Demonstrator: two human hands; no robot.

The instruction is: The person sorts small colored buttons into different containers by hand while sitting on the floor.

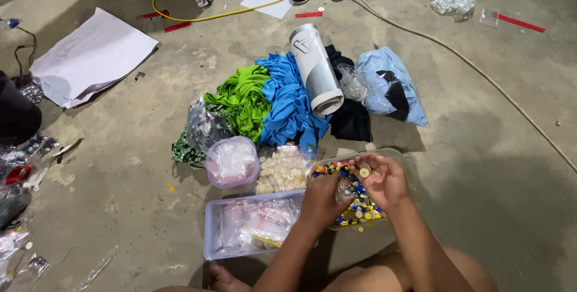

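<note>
My right hand holds a small round cream button between its fingertips, above a clear tray full of coloured buttons. My left hand is curled just left of it, over the tray's edge, and seems to grip a small clear plastic bag. Both forearms come up from the bottom of the view.
A clear bin of small plastic bags lies left of the tray. Behind are a round tub, a bag of cream buttons, green and blue cloth, a rolled sheet and a bagged garment. Cables and paper lie on the concrete floor.
</note>
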